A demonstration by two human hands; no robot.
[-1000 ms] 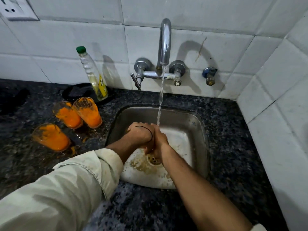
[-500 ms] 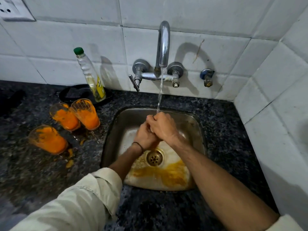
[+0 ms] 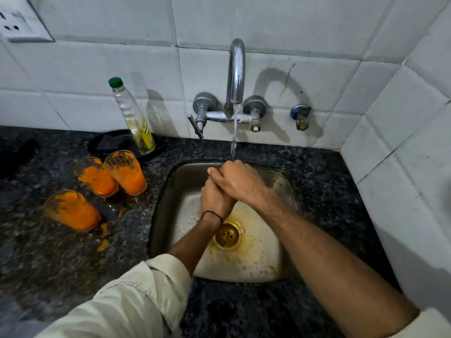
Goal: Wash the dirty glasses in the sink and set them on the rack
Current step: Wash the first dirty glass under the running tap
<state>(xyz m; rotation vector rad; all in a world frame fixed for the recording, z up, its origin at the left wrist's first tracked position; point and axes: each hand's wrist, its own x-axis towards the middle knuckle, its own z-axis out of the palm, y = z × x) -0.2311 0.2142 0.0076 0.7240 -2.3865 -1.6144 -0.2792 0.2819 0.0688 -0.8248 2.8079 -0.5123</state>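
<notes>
Far left, high on the tiled wall: white socket (image 3: pixel 22 23). Below it is the dark speckled counter (image 3: pixel 48 264). The three dirty glasses stand on it, left of the sink, none in the basin. The near glass (image 3: pixel 73 211) is smeared orange and stands alone. The middle glass (image 3: pixel 96 176) and back glass (image 3: pixel 127 173) are just beside each other, both coated orange inside. Orange drips (image 3: pixel 103 243) lie on the counter near the near glass. Behind the glasses a clear bottle with a green cap (image 3: pixel 134 118) leans by the wall, on a black round dish (image 3: pixel 107 142).

The steel sink (image 3: pixel 168 191) has a yellow-stained floor and a brass drain (image 3: pixel 227 234). The wall tap (image 3: pixel 236 69) is running, and the water stream (image 3: pixel 234 132) lands on the hands. The left hand (image 3: pixel 214 196) has a black thread at the wrist and its pale sleeve (image 3: pixel 136 296) is rolled back. The right hand (image 3: pixel 240 182) lies over the left, and the two are pressed together above the basin. The left fingers are hidden, so it is impossible to tell if anything is held between the hands. Right of the tap there is a small valve (image 3: pixel 301 115) on the wall.
</notes>
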